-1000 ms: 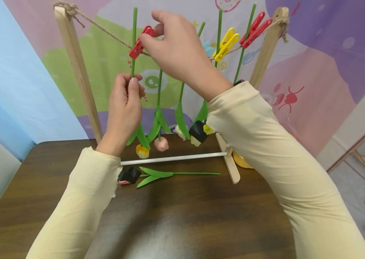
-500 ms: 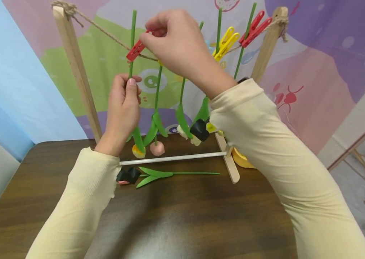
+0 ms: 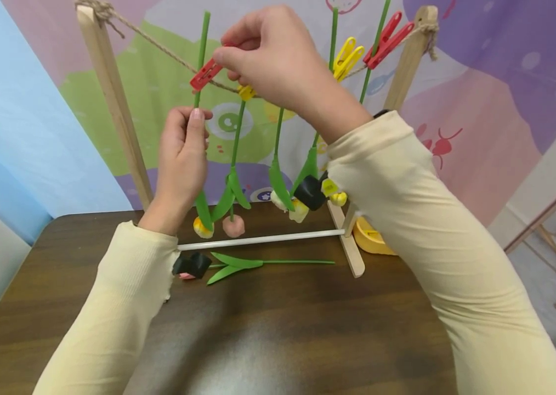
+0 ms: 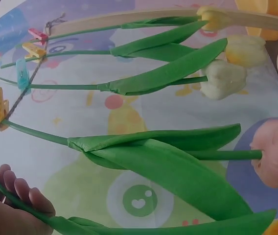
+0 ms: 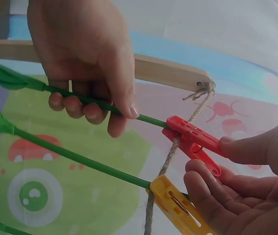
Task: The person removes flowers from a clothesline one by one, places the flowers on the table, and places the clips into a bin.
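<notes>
My left hand (image 3: 182, 156) grips the green stem (image 3: 203, 46) of an upside-down tulip with an orange-yellow head (image 3: 203, 227). Above it, my right hand (image 3: 278, 60) holds the handles of a red clothespin (image 3: 205, 75), whose nose lies over that stem and the twine (image 3: 157, 45). The right wrist view shows the red clothespin (image 5: 193, 134) at the stem and rope, thumb on one handle. Next to it, a yellow clothespin (image 5: 178, 205) clips another stem to the rope. The pink tulip (image 3: 233, 225) hangs there, head down.
Wooden posts (image 3: 115, 104) hold the twine, with a white rod (image 3: 263, 240) low between them. More tulips hang at the right by yellow, red and teal (image 4: 22, 73) clothespins. A black-wrapped tulip (image 3: 238, 262) lies on the brown table (image 3: 278, 329). A yellow object (image 3: 370, 237) sits behind the right foot.
Both hands have shifted slightly; the left hand, the stem and the red clothespin's nose are a little further left. The hanging orange-yellow and pink heads have swung left.
</notes>
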Available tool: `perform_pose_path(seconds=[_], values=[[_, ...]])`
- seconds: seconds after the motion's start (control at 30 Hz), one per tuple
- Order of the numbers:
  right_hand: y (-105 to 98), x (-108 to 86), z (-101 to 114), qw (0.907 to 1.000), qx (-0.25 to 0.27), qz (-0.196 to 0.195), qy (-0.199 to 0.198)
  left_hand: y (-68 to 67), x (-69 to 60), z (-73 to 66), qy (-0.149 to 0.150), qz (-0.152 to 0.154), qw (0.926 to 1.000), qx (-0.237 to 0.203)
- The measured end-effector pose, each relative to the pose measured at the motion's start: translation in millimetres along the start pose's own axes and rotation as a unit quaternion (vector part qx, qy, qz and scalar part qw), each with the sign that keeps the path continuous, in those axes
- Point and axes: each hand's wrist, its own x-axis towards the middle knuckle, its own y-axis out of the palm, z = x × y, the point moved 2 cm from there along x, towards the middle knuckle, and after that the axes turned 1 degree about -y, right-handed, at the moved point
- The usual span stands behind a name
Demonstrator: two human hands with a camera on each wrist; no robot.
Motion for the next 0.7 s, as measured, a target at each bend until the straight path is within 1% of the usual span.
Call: perform_pose_path(seconds=[0.07,0.13,0.17,0.23,0.37,0.53,0.7], values=[[-4.4,-33.6,30.6,0.9998,-0.01,-0.012,0.014,0.0,-0.2,-0.3,0.002,0.001,1.0,0.002],[-6.0,-47.7,43.5,0.9997,-0.01,-0.012,0.018,0.0,-0.3,-0.3,0.002,0.004,1.0,0.003],[-6.6,-51.7,47.2,0.9997,-0.011,-0.011,0.019,-0.1,-0.4,-0.3,0.002,0.005,1.0,0.005],[-7.1,-54.6,49.4,0.9998,-0.011,-0.01,0.015,-0.1,-0.7,-0.6,0.002,0.008,0.9999,0.009],[-6.4,-53.0,45.3,0.9998,-0.009,-0.016,0.001,0.1,-0.7,-1.1,0.004,0.008,0.9997,0.023],[-5.8,-55.2,43.9,0.9989,-0.01,-0.04,-0.021,0.2,-0.6,-2.2,-0.001,0.002,0.9991,0.041],[-8.3,-62.7,44.9,0.9959,-0.015,-0.071,-0.055,-0.8,-1.9,-4.6,-0.004,-0.006,0.999,0.045]])
